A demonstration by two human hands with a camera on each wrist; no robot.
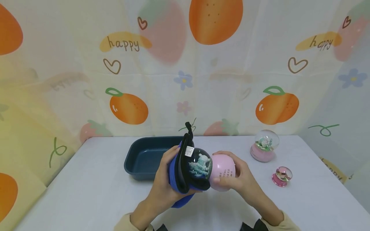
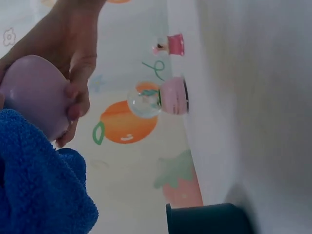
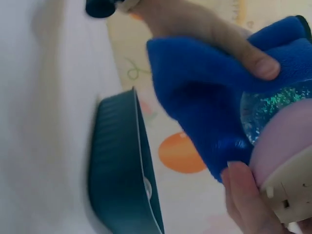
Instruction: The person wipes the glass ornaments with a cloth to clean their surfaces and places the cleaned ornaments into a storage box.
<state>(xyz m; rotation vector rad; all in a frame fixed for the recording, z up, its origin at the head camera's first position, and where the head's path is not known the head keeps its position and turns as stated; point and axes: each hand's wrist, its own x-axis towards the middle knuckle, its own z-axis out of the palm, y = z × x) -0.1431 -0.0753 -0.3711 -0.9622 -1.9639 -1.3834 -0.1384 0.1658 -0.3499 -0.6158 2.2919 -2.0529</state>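
Observation:
A snow globe (image 1: 200, 164) with a pink base (image 1: 223, 170) is held sideways over the table. My right hand (image 1: 241, 175) grips the base, thumb in front and fingers behind. My left hand (image 1: 162, 183) holds a blue cloth (image 3: 195, 92) with black trim, loop and a white tag against the glass dome. Inside the dome is a pale figure, and green glitter shows in the right wrist view. The cloth (image 2: 44, 180) hides part of the dome. In the left wrist view, the right hand (image 2: 73, 58) has its fingers around the base.
A dark teal tray (image 1: 141, 160) stands behind the left hand; something clear and round (image 3: 147, 187) shows inside it. On the right stand a larger pink-based snow globe (image 1: 264, 147) and a small one (image 1: 281, 176). A printed curtain (image 1: 185, 106) hangs behind the white table (image 1: 86, 192).

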